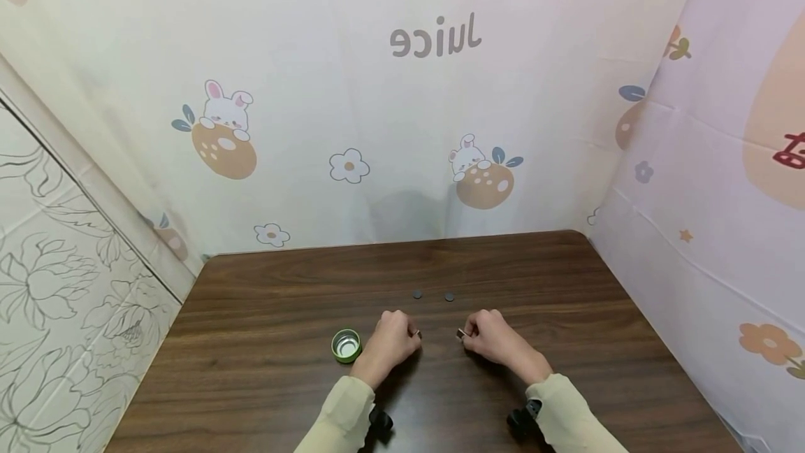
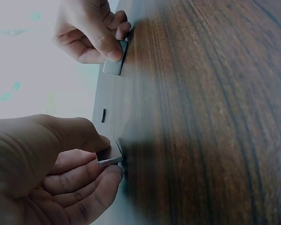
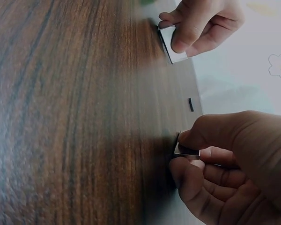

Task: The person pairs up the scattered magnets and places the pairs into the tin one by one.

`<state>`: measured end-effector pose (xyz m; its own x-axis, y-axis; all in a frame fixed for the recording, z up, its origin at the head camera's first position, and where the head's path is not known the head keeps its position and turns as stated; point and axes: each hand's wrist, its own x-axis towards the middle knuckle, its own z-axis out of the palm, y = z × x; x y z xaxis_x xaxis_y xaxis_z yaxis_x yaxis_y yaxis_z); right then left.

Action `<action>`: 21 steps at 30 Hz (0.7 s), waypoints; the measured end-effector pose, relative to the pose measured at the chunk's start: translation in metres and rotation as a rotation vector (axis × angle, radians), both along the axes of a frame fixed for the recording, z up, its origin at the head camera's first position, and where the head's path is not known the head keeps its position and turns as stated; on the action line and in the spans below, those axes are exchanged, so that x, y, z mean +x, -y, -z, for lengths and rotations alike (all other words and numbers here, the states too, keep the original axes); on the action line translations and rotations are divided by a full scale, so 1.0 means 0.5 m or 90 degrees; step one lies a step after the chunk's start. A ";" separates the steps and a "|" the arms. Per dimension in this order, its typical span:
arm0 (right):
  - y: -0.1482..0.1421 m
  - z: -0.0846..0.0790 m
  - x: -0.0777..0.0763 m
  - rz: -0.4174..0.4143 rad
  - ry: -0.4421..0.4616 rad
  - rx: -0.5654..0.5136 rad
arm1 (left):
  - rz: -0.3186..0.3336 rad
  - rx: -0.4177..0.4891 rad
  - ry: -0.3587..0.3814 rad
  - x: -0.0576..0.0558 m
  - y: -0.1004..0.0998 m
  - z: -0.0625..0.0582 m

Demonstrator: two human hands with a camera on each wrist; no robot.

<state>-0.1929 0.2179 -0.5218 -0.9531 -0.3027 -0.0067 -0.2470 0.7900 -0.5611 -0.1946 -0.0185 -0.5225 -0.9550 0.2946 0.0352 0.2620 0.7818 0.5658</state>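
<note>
Above the table's middle, my left hand [image 1: 395,338] pinches a small flat silvery metal block [image 2: 108,152] between thumb and fingers. A similar block [image 3: 186,151] is held by my right hand [image 1: 493,336] in the same kind of pinch. The two hands are apart, with a gap of bare wood between the blocks. Beyond them lie two small dark discs [image 1: 418,294], side by side on the tabletop. Close to the left hand, on its outer side, stands a small round green-rimmed tin [image 1: 346,360] with a silvery inside.
The dark wood table [image 1: 251,348] has rounded far corners. Behind it hangs a pale printed curtain [image 1: 302,89], and another printed sheet [image 1: 692,180] hangs at the right. A black wrist camera [image 1: 380,423] is strapped below the left hand, another [image 1: 520,423] below the right.
</note>
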 end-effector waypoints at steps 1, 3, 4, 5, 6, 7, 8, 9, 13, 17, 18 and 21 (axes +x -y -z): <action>0.000 0.000 0.000 0.003 0.000 0.000 | -0.001 0.000 0.000 0.001 0.000 -0.001; 0.001 0.001 0.001 0.007 0.000 -0.001 | -0.005 0.002 0.004 0.002 0.000 -0.002; 0.002 0.001 0.001 0.008 0.000 -0.004 | -0.006 0.003 0.007 0.002 0.001 -0.003; 0.003 0.000 0.002 0.006 -0.001 -0.007 | -0.008 0.005 0.007 0.002 0.001 -0.003; 0.004 0.000 0.002 0.004 -0.002 -0.011 | -0.007 0.006 0.006 0.002 0.001 -0.004; 0.004 0.000 0.002 0.001 -0.005 -0.014 | -0.008 0.008 0.004 0.002 0.001 -0.005; 0.005 0.000 0.002 -0.003 -0.010 -0.017 | -0.008 0.010 0.002 0.002 0.001 -0.005; 0.006 -0.001 0.002 -0.007 -0.014 -0.019 | -0.006 0.015 -0.003 0.002 0.002 -0.005; 0.011 -0.003 0.002 -0.017 -0.031 -0.030 | 0.001 0.036 -0.014 0.000 0.003 -0.005; 0.019 -0.005 0.004 -0.018 -0.013 -0.053 | 0.006 0.056 -0.019 -0.002 0.003 -0.003; 0.021 -0.005 0.004 -0.018 -0.009 -0.057 | 0.007 0.059 -0.019 -0.001 0.003 -0.003; 0.028 -0.002 0.005 -0.016 0.000 -0.072 | 0.008 0.064 -0.019 -0.001 0.002 -0.003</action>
<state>-0.1906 0.2039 -0.5207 -0.9450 -0.3258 0.0291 -0.2664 0.7153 -0.6460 -0.1953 -0.0194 -0.5211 -0.9493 0.3003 0.0930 0.2893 0.7184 0.6326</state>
